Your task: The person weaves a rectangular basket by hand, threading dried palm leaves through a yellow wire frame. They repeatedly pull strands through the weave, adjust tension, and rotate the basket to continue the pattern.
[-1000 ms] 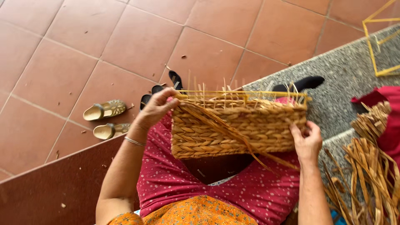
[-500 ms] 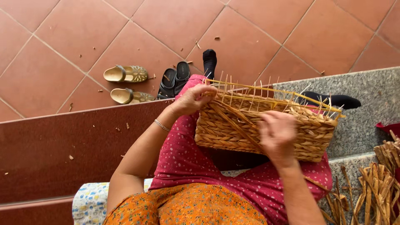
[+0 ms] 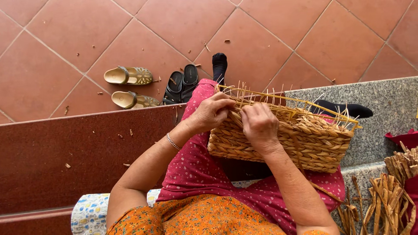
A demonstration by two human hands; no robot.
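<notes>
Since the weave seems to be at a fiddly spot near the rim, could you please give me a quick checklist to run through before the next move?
1. Woven basket resting steady on the lap: ok.
2. Left hand on the basket's rim at the near corner: ok.
3. Right hand on the rim beside it, fingers bent over the strands: ok.
4. Yellow wire frame along the top looks unbent: ok.
5. Working strand held taut: cannot tell, the fingers hide it.
6. Spare dried strands lying on the right side: ok.

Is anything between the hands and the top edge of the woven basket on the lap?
Nothing visible. Both the left hand and the right hand are already on the woven basket at its near top edge, fingers among the upright strands on the yellow frame.
</notes>
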